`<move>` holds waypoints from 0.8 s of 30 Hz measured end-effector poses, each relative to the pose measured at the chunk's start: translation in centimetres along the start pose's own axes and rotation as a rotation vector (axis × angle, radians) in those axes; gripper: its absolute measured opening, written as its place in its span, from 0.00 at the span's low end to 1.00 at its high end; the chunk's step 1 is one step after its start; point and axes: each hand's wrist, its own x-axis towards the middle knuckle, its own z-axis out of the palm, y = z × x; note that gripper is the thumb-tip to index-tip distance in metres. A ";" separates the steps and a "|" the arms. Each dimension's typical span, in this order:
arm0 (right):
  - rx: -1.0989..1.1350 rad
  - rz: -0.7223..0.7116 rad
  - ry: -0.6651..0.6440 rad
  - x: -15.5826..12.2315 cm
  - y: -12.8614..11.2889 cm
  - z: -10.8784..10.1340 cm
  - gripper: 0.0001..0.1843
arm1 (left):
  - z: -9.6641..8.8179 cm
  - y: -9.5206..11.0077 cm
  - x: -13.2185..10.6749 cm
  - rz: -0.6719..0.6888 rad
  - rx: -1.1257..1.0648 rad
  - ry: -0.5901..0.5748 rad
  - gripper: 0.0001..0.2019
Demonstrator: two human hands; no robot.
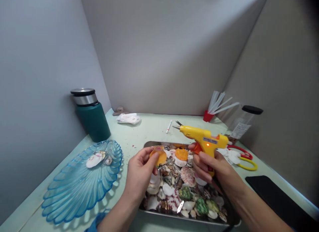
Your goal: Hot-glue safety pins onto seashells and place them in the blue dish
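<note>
My left hand [141, 172] pinches an orange scallop shell [159, 156] between thumb and fingers, above the left part of a metal tray [149, 144]. My right hand [211, 169] grips the handle of a yellow hot glue gun [203, 137]; its nozzle points left, above and to the right of the shell, apart from it. An orange light glows on the gun's side. The tray is heaped with several mixed seashells [184, 192]. A blue shell-shaped glass dish [74, 185] lies left of the tray with a white shell [94, 159] stuck near its hinge end.
A green flask [91, 115] with a steel lid stands at the back left. Crumpled tissue [129, 118] and a small pen [169, 126] lie at the back. A red cup of glue sticks [216, 107], a clear jar [243, 124], scissors [245, 159] and a black phone [276, 200] sit on the right.
</note>
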 end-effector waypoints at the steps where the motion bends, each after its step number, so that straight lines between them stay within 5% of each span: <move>1: -0.069 -0.022 -0.006 -0.2 0.1 0.1 0.15 | 0.0 -0.1 0.0 0.002 -0.002 -0.005 0.12; 9: -0.893 -0.405 -0.063 -0.6 0.2 1.0 0.06 | -0.1 0.0 -0.3 0.007 0.046 -0.015 0.12; 15: -0.991 -0.484 -0.175 -0.6 0.6 0.8 0.14 | 0.1 0.2 -0.4 -0.007 0.066 0.022 0.14; 24: -1.078 -0.603 -0.198 -0.6 0.5 0.9 0.10 | -0.1 -0.3 -0.4 -0.021 -0.003 -0.015 0.15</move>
